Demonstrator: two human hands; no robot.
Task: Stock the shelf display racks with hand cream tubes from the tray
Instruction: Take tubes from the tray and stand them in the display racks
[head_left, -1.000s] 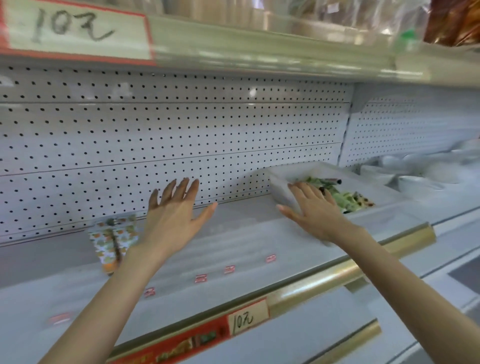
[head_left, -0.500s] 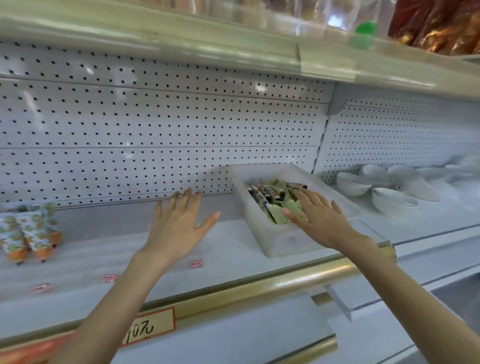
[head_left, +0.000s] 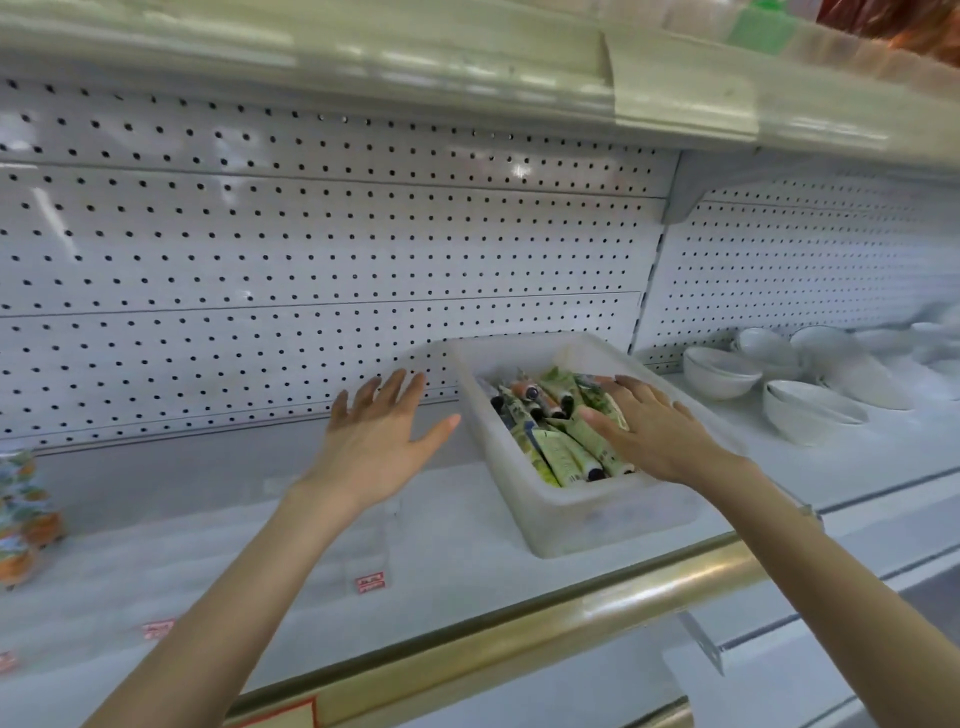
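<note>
Right hand (head_left: 657, 434) advanced over tray (head_left: 571, 525); fingers (head_left: 640, 396) flat over tubes (head_left: 563, 454), grasping nothing; left hand (head_left: 375, 448) spread, empty.

Shelf clearance
Shelf (head_left: 447, 551) lay open between standing tubes (head_left: 21, 512) and tray (head_left: 582, 519); bowls (head_left: 810, 415) crowded the right bay.

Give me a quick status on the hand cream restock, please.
Left hand open above shelf. Right hand open over tubes in tray, none gripped. No obstruction seen.

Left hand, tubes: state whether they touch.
Apart. The head view shows the left hand open beside the tray, whose left wall stands between it and the tubes.
</note>
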